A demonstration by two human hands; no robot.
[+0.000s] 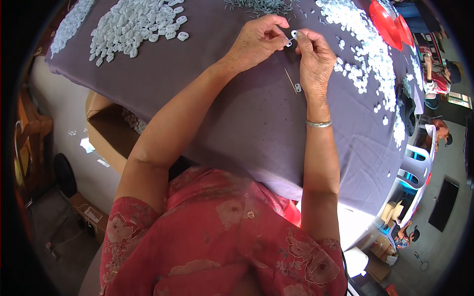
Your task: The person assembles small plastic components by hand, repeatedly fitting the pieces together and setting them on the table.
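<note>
I keep the left hand (pixel 256 42) and right hand (pixel 313 56), grips clamped on one small white plastic piece (pixel 294 34) at upper centre, low over the purple-covered bench (pixel 237 113) for steady alignment.

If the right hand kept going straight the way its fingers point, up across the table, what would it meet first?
The right hand pinches a small white piece, fingers pointing toward the table's far edge. Straight on, it would probably first reach the scatter of small grey pins on the purple cloth; depth is hard to judge.

Single head-worn fisheye view, looking steeply down, close over the purple-clothed table (pixel 247 123), edges bending outward
</note>
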